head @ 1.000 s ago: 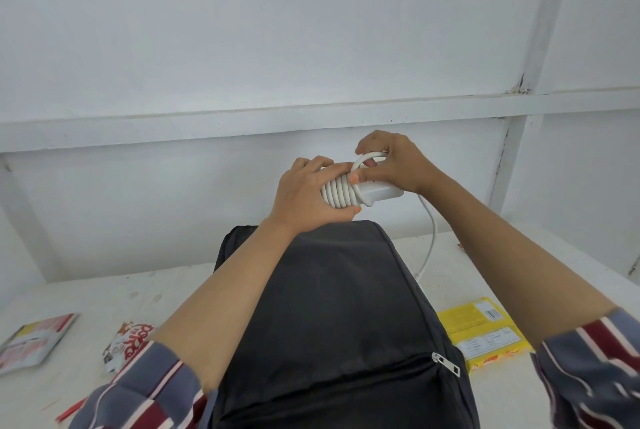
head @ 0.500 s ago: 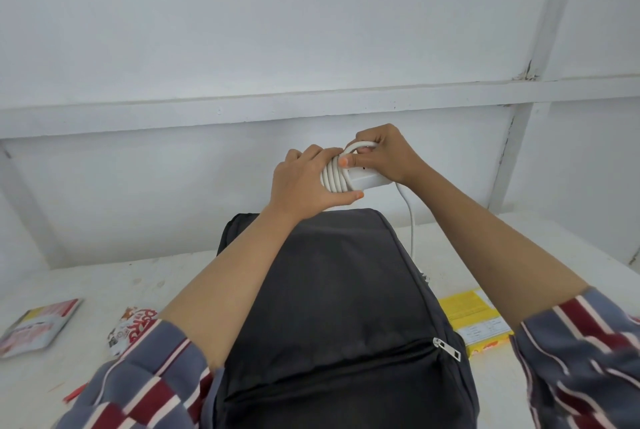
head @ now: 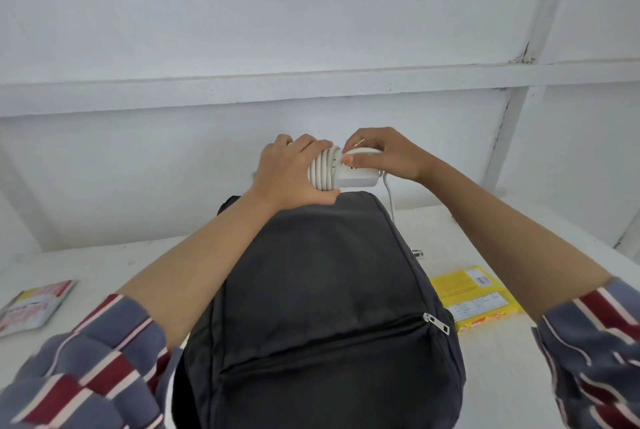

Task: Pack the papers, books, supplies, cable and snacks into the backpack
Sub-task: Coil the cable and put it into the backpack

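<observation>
Over the backpack's [head: 322, 290] far end, the left grip [head: 291, 172] wraps the coiled cable [head: 322, 170]; the right grip [head: 384, 154] pinches its adapter block [head: 356, 179]. A yellow packet [head: 474, 297] lies toward the bench's [head: 502, 376] right edge.

The left hand [head: 294, 172] and right hand [head: 388, 154] were side by side, with a block [head: 356, 178] wound in cable [head: 323, 170] between them. The left hand gripped the coils and the right hand held the block's bare end. Below both hands and nearer the person, the backpack [head: 322, 290] sat on the table [head: 104, 262], its far end just under the left hand's thumb. A loose run of the cable hung from beneath the right hand, down past the backpack's right side. A packet [head: 474, 297] lay on the table nearer than the right hand, just beside the backpack. A booklet [head: 34, 304] lay on the table well to the left of the left hand. The wall [head: 311, 30] stood behind both hands.
</observation>
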